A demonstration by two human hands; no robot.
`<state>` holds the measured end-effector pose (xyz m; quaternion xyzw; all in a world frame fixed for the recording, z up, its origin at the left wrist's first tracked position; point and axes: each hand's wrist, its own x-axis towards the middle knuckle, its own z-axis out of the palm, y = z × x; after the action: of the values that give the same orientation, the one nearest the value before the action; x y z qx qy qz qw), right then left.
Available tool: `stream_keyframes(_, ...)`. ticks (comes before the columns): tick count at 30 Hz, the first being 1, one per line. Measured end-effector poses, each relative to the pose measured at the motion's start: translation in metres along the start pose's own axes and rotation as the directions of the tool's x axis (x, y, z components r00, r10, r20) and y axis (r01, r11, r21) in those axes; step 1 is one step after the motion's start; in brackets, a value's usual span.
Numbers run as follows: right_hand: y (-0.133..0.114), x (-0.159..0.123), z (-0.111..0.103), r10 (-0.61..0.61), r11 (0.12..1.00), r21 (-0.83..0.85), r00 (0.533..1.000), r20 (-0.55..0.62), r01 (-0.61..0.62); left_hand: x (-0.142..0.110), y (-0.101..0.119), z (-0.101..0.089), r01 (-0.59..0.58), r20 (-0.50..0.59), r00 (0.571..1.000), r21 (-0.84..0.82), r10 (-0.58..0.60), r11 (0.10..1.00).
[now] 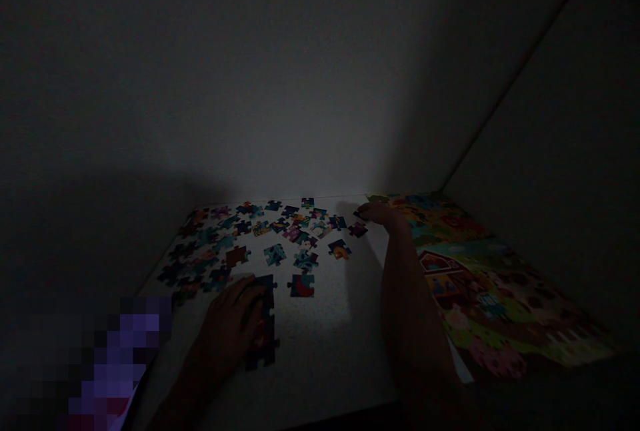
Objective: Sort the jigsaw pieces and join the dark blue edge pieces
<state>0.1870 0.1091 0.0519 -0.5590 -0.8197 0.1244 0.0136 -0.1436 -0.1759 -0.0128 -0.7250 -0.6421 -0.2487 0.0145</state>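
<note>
My left hand (235, 317) lies flat, fingers stretched, over the left side of a joined strip of dark jigsaw pieces (269, 331) and partly hides it. Right beside that strip is a single blue and red puzzle piece (303, 285). At the far side of the table my right hand (376, 213) has its fingertips closed on a dark puzzle piece (361, 215). Just below those fingers lies a purplish puzzle piece (357, 229). A piece with an orange shape (340, 249) sits further left. The light is dim, so fine detail is hard to see.
Many loose puzzle pieces (275, 255) spread over the white table (330, 344), crowded at the left and back. A colourful farm picture sheet (470, 291) lies under and right of my right forearm. A wall (300, 104) rises behind; a pixelated purple patch is at lower left.
</note>
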Motion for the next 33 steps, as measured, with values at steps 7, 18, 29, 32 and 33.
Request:
stream_keyframes(7,-0.028,-0.002,0.001,-0.021,0.976,0.219,0.994,0.112,-0.004,-0.001,-0.003,0.002,0.002,-0.025,1.0,-0.012,-0.002,1.0)
stream_keyframes(18,-0.044,0.002,0.008,0.1,0.963,0.236,0.987,0.126,-0.128,-0.001,-0.001,0.002,0.007,-0.015,1.0,-0.007,-0.007,1.0)
stream_keyframes(29,-0.042,0.011,0.01,0.063,0.963,0.261,0.998,0.016,-0.065,-0.001,-0.001,0.001,-0.005,-0.034,0.999,-0.014,0.004,1.0)
stream_keyframes(32,-0.053,0.014,0.007,-0.085,0.931,0.359,0.995,0.06,0.058,-0.001,-0.001,0.001,0.009,-0.015,1.0,-0.022,-0.009,1.0)
stream_keyframes(33,-0.059,0.015,0.007,-0.13,0.923,0.374,0.988,0.087,0.088,-0.002,-0.001,0.001,0.012,-0.018,1.0,-0.023,-0.012,1.0)
